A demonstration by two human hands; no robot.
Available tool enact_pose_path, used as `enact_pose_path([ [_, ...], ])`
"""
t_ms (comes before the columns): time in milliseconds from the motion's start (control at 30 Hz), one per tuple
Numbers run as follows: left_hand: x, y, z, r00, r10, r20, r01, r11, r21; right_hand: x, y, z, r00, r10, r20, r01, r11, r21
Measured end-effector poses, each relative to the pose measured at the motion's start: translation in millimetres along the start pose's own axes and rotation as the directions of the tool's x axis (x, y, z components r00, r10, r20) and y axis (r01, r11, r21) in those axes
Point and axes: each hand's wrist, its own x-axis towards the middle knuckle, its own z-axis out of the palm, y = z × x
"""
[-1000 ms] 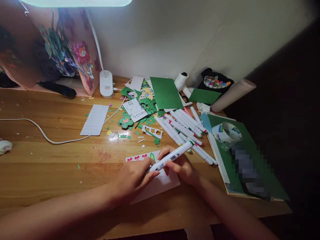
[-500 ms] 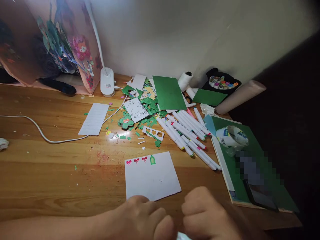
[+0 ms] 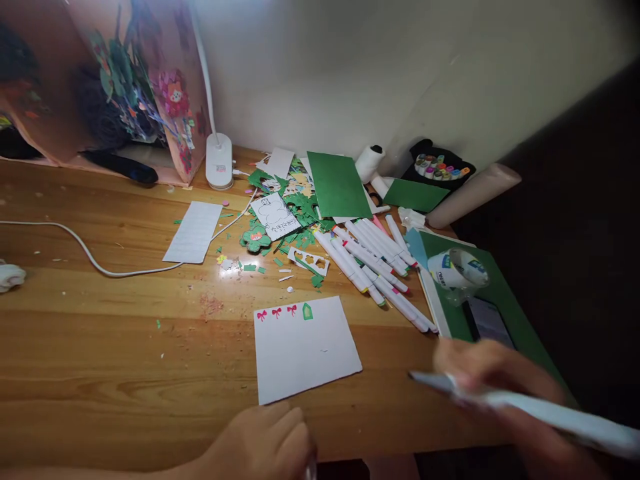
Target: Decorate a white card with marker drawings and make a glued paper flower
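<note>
My right hand (image 3: pixel 493 367) grips a white marker (image 3: pixel 560 415), its dark tip pointing left over the table to the right of the paper. Motion blurs this hand and the pen. My left hand (image 3: pixel 275 440) is curled closed at the table's front edge, just below the paper. A bit of something pale pokes out under its fingers, too little to name. The white sheet of paper (image 3: pixel 305 360) lies flat, with three red bows (image 3: pixel 277 313) and a green house-like shape (image 3: pixel 307 311) drawn along its top edge.
Loose white markers (image 3: pixel 380 253) are heaped beyond the paper. Green paper scraps (image 3: pixel 305 210) and a green sheet (image 3: pixel 339 185) lie behind them. A tape roll (image 3: pixel 444 272) and a phone (image 3: pixel 490 323) rest on a green board at right. A white cable (image 3: pixel 115 273) crosses the left side.
The hands have moved apart. My right hand has swung right and up, and the marker now shows in it. My left hand has shifted slightly left and down. The view has turned slightly.
</note>
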Motion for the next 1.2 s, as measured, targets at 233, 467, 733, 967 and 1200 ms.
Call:
enact_pose_path([
  [233, 38, -9, 17, 0.999, 0.04, -0.006, -0.036, 0.943, 0.33, 86, 26, 77, 0.979, 0.201, 0.029, -0.201, 0.979, 0.025],
  [467, 37, -30, 16, 0.999, 0.047, 0.004, -0.046, 0.941, 0.335, 100, 62, 107, 0.956, 0.211, -0.205, -0.196, 0.977, 0.087],
  [733, 34, -30, 24, 0.996, 0.074, 0.042, -0.085, 0.903, 0.421, 99, 60, 107, 0.956, 0.212, -0.202, -0.228, 0.972, -0.056],
  [967, 33, -29, 24, 0.995, 0.074, 0.073, -0.099, 0.883, 0.458, 99, 61, 107, 0.958, 0.2, -0.207, -0.225, 0.969, -0.104],
  [1200, 32, -29, 25, 0.994, 0.074, 0.086, -0.106, 0.875, 0.472, 99, 60, 106, 0.958, 0.207, -0.197, -0.234, 0.963, -0.131],
])
